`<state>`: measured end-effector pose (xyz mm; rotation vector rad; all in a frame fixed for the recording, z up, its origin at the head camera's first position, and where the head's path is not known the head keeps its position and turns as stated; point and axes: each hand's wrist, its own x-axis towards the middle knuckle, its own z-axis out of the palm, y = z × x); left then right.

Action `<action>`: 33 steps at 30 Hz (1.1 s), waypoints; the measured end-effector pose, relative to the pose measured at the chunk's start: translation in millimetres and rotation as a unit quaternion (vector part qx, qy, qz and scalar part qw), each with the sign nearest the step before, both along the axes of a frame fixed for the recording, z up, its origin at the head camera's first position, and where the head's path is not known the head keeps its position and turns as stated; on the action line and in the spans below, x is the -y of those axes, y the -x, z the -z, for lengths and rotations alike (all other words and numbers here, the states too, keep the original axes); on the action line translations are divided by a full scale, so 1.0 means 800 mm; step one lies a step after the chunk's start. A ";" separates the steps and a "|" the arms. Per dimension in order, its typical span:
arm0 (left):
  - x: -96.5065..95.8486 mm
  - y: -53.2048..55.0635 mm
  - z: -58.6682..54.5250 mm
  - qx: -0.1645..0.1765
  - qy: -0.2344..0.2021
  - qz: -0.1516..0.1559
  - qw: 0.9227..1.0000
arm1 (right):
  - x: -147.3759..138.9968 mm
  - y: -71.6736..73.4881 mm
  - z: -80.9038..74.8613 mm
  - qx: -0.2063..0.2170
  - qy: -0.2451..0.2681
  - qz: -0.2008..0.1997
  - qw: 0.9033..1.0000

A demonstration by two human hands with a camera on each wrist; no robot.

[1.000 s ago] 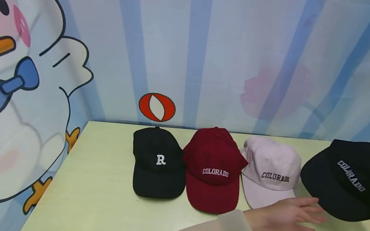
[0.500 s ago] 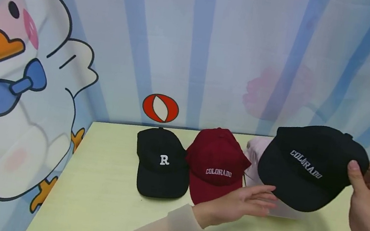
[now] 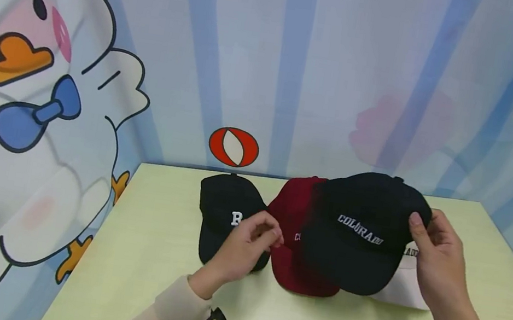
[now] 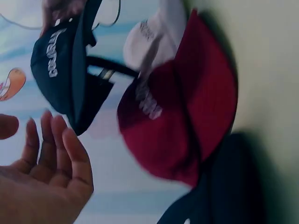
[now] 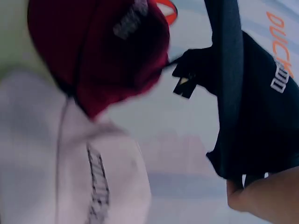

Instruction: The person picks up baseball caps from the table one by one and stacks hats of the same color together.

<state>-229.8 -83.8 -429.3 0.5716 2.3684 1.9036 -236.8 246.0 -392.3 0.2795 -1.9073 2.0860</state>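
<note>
My right hand [image 3: 441, 270] grips a black cap [image 3: 360, 231] marked COLORADO by its right side, thumb on the outside. That cap is held up in the air and, in the head view, covers part of a dark red cap [image 3: 288, 264] and a pale pink cap [image 3: 404, 287]. My left hand [image 3: 240, 249] has loosely bent fingers with nothing in them. It overlaps a second black cap [image 3: 223, 216] with a white R. In the left wrist view the left fingers [image 4: 74, 154] point toward the raised black cap [image 4: 65, 70].
The R cap, the red cap and the pink cap lie in a row at the back of the pale yellow table [image 3: 144, 276]. Behind it hangs a blue-striped backdrop [image 3: 328, 82] with a cartoon duck [image 3: 53, 190] printed at left.
My right hand has carried the black COLORADO cap leftward, from beyond the pink cap to over the red one. My left hand has moved left, and its straight fingers have bent.
</note>
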 end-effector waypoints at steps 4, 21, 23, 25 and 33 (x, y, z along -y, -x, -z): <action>0.027 0.009 -0.017 -0.024 0.033 -0.086 0.995 | 0.038 0.007 0.009 0.000 -0.036 -0.049 0.998; 0.062 0.031 -0.013 -0.015 0.141 -0.116 0.983 | 0.147 0.021 0.044 0.039 -0.066 -0.158 0.985; 0.068 0.032 -0.009 -0.015 0.133 -0.114 0.984 | 0.156 0.022 0.048 0.044 -0.064 -0.163 0.984; 0.075 0.032 -0.004 -0.020 0.118 -0.112 0.986 | 0.164 0.024 0.051 0.047 -0.064 -0.164 0.983; 0.105 0.037 0.007 0.013 0.010 -0.118 0.993 | 0.193 0.038 0.068 0.085 -0.093 -0.151 0.980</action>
